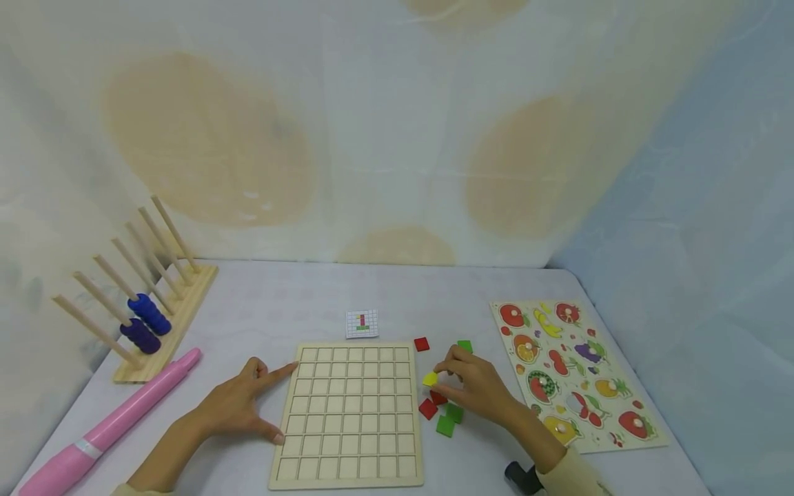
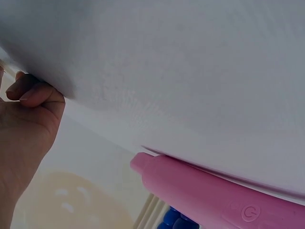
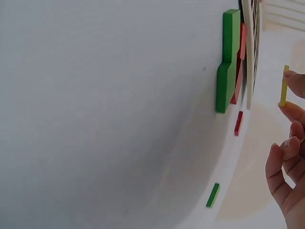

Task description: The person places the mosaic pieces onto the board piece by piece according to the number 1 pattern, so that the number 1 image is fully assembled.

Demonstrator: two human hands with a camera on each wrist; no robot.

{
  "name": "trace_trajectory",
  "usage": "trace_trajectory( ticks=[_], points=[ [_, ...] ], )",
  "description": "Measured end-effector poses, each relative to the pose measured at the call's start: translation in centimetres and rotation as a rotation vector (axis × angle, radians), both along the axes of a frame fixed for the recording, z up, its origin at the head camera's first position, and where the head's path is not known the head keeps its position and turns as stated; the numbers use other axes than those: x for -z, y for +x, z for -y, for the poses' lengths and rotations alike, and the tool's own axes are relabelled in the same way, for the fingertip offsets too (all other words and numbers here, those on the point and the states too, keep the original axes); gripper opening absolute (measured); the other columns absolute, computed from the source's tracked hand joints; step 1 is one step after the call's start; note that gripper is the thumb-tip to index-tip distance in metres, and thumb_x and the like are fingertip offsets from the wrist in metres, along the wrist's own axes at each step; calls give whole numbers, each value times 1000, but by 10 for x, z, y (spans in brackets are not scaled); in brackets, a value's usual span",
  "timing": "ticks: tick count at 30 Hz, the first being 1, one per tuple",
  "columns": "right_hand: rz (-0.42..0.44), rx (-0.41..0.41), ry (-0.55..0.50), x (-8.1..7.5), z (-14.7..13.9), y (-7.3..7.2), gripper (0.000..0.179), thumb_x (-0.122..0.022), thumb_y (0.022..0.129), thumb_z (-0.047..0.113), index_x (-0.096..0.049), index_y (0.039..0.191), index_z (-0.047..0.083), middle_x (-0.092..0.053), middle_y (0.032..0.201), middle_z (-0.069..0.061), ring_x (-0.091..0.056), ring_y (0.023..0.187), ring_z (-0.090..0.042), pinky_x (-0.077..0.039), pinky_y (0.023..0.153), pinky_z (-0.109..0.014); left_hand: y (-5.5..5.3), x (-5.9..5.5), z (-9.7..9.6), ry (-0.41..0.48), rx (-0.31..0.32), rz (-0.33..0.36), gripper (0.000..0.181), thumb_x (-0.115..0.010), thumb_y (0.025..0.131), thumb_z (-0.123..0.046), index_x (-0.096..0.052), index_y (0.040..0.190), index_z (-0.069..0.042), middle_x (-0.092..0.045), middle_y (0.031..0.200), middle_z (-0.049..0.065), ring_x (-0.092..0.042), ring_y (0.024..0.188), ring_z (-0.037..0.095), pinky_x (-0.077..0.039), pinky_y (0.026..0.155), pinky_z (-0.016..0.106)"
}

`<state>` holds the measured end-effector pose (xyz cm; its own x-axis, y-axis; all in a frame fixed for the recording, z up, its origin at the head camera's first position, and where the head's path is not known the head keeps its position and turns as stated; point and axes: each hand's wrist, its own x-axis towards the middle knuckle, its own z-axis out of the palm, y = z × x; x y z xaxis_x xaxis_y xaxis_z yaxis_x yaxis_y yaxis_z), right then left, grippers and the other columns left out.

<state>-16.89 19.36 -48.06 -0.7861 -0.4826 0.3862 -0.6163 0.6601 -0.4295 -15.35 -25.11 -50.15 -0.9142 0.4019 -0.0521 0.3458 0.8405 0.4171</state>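
Between the thumb and a fingertip of my right hand, a yellow square tile is pinched; the right wrist view shows the yellow tile edge-on, clear of the table. Below that hand lie red tiles and green tiles. A wooden grid board with bare square cells lies to its left. My left hand rests at the board's left edge, thumb and index finger spread and touching the frame, the other fingers folded in. Behind the board sits a small pattern card with coloured squares on a grid.
A wooden peg stand with blue and purple beads stands at the left. In front of it lies a long pink device. A fruit puzzle board lies at the right, and a black object is by the right wrist.
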Motion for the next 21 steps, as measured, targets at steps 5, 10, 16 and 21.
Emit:
trace_trajectory(
  ticks=[5, 10, 16, 21],
  points=[
    [45, -3, -16, -2, 16, -6, 21, -85, 77, 20, -73, 94, 15, -55, 87, 2, -54, 78, -12, -46, 63, -17, 1, -1, 0, 7, 0, -9, 120, -76, 48, -80, -40, 152, -33, -33, 105, 1, -39, 68, 11, -33, 57, 24],
    [97, 6, -16, -4, 31, -9, 20, -84, 78, 23, -72, 93, 16, -55, 87, 0, -54, 76, -15, -45, 63, -17, 1, -2, -1, 11, -1, -1, 119, -77, 49, -80, -40, 152, -33, -33, 105, 1, -39, 69, 11, -33, 57, 24],
    [103, -20, 3, -5, 48, -14, 22, -85, 78, 24, -71, 93, 15, -55, 88, 1, -54, 75, -15, -42, 61, -17, 2, -5, -2, 20, -6, 20, 118, -78, 49, -79, -40, 152, -34, -33, 105, 2, -40, 71, 13, -33, 59, 25],
    [115, -48, 31, -7, 61, -18, 22, -84, 79, 26, -73, 94, 14, -55, 89, 2, -56, 77, -16, -42, 62, -17, 1, -3, -1, 17, -1, 11, 119, -76, 49, -80, -39, 152, -34, -33, 104, 2, -39, 69, 11, -33, 58, 24]
  ],
)
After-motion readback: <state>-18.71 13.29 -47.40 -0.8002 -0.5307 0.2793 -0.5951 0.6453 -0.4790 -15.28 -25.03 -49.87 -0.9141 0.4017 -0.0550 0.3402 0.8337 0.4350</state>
